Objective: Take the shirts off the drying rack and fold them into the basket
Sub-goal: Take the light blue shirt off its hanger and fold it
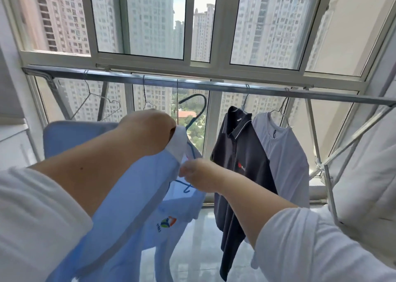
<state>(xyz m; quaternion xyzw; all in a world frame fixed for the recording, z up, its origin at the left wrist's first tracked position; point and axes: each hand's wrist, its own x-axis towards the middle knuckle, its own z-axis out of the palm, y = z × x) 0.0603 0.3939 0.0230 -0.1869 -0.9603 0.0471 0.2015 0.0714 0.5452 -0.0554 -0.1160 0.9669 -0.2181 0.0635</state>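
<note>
Mid-frame, the left hand [147, 132] grips the light blue shirt [132, 196] by its white collar; the right hand [199, 174] pinches its fabric (blue hanger [198, 108] inside).

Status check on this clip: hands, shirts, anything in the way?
Left hand grips light blue shirt collar; right hand at its blue hanger. Two shirts on rail. Nothing blocking.

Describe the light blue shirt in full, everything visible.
The light blue shirt is a soft knit polo with a white collar and a small multicoloured logo on the chest. It is off the rail, hanging tilted between the hands and still on a blue hanger. The left hand grips the collar; the right hand pinches the fabric just below. Its lower part drapes out of the frame.
</note>
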